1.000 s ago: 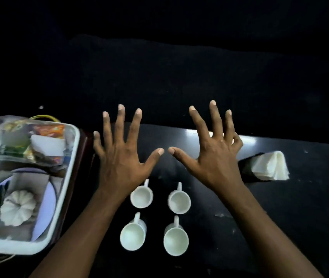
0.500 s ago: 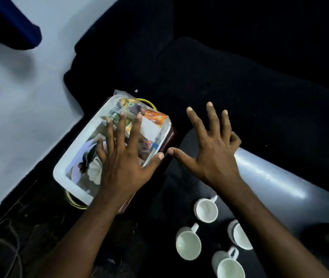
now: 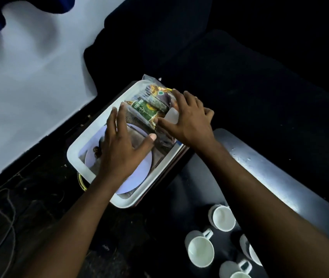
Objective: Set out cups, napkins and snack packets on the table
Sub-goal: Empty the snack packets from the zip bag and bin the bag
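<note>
A clear bag of snack packets (image 3: 145,109) lies at the far end of a white tray (image 3: 75,155). My right hand (image 3: 187,121) is curled over the bag's right side, with the fingers on its far edge and the thumb on its near edge. With fingers spread, my left hand (image 3: 123,149) hovers over a white plate (image 3: 137,177) in the tray, its fingertips at the bag's left edge. Several white cups (image 3: 199,251) stand upright on the dark table (image 3: 280,187) at the lower right, partly hidden by my right forearm. No napkins are in view.
The tray rests on a low stand left of the table. Cables (image 3: 3,217) trail over the dark floor at the lower left. A pale wall (image 3: 29,77) fills the upper left and a dark sofa (image 3: 240,77) lies behind the tray.
The view has swung left from the cups to the tray. Both hands moved onto the tray; my right hand crossed over from the table and closed on the snack bag.
</note>
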